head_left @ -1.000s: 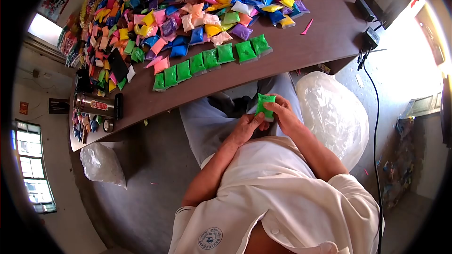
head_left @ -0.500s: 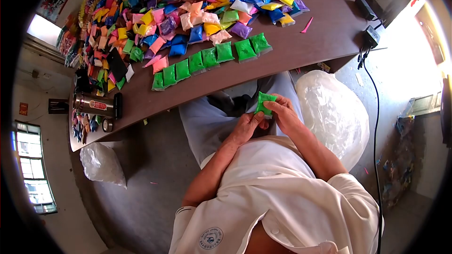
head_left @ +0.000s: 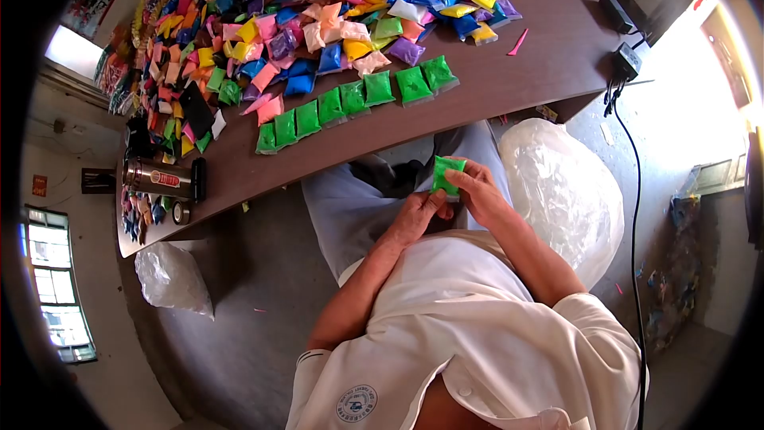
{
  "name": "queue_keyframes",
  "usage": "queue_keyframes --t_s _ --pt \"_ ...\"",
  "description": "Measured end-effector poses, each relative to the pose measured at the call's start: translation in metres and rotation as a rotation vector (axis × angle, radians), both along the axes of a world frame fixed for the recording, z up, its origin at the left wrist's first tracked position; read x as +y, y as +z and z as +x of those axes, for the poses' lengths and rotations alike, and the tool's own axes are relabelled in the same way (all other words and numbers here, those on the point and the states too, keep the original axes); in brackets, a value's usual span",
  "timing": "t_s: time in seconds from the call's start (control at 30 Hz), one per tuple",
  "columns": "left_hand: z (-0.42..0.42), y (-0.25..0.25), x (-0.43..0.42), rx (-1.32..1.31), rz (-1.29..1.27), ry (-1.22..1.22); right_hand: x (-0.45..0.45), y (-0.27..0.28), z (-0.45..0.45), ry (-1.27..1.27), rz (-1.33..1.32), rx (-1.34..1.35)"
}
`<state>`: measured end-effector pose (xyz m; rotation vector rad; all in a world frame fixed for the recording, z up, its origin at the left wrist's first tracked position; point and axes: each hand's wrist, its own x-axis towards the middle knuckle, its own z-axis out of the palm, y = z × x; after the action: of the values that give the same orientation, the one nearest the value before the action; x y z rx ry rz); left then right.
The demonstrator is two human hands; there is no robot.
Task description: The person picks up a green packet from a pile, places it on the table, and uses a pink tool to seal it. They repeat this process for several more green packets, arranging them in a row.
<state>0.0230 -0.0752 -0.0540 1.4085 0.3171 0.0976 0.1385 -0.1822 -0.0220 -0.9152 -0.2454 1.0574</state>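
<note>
Over my lap, below the table's front edge, I hold a small green packet [head_left: 447,173] in clear plastic. My left hand [head_left: 417,213] pinches its lower left corner. My right hand [head_left: 480,191] grips its right side, thumb across the front. Part of the packet is hidden by the fingers. On the table ahead lies a slanting row of several like green packets [head_left: 352,99], with a gap before the two at the right end.
A big heap of coloured packets [head_left: 302,24] covers the back and left of the brown table [head_left: 549,56]. A steel flask [head_left: 163,177] lies at the left. A clear plastic bag [head_left: 565,199] bulges beside my right leg. A black cable [head_left: 634,231] hangs at the right.
The green packet has shifted very slightly to the left in my hands. Both hands keep their hold, and the row on the table is unchanged.
</note>
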Motion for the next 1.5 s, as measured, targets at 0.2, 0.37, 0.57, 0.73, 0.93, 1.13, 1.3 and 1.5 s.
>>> queue_keyframes --t_s 0.2,0.37,0.57,0.73,0.93,1.13,1.3,1.5 --pt "0.001 0.001 0.003 0.031 0.016 -0.019 -0.004 -0.010 0.003 0.029 0.004 0.017" --pt "0.001 0.000 0.003 0.013 0.043 -0.034 -0.003 -0.008 0.004 0.045 0.023 0.050" --pt "0.002 -0.001 0.002 -0.002 -0.001 -0.020 -0.002 0.007 0.002 0.011 0.018 0.145" --pt "0.002 -0.003 0.000 0.026 0.025 -0.027 -0.001 -0.009 0.005 0.048 0.019 0.055" --pt "0.002 -0.004 0.001 0.035 0.003 -0.018 0.003 -0.004 0.001 -0.034 0.001 0.055" --pt "0.002 0.001 0.001 0.057 0.049 -0.026 0.004 -0.017 0.004 -0.029 -0.038 0.089" --pt "0.001 -0.001 0.001 0.033 0.039 -0.025 0.004 -0.012 0.004 -0.032 -0.011 0.068" --pt "0.001 -0.004 0.004 0.052 0.028 0.025 -0.001 -0.015 0.002 0.128 -0.004 0.004"
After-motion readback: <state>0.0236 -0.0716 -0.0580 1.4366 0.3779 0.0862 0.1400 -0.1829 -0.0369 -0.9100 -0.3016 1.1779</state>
